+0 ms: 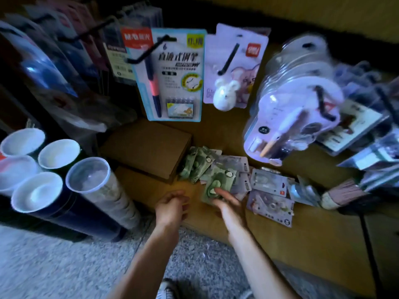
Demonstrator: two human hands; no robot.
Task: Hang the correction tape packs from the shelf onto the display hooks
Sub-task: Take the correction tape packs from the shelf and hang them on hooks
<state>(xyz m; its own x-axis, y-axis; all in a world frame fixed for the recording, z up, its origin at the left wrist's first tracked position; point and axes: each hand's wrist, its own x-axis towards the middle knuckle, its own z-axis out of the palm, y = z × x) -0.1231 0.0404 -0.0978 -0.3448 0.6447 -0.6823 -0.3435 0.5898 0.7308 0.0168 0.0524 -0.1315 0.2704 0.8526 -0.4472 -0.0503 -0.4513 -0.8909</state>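
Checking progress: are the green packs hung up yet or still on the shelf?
On the shelf: the green packs lie heaped there, and the right hand grips one.

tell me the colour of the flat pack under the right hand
Green, a flat carded pack under the right hand; head view.

Both forearms are bare with no sleeves showing, and a pale laced shoe (pixel 167 291) peeks in at the bottom edge.

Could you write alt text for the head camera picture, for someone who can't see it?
A person's right hand grips a green correction tape pack from a pile on a wooden shelf, while the left hand hovers beside it holding nothing. Above, pen and stationery packs hang on black display hooks.
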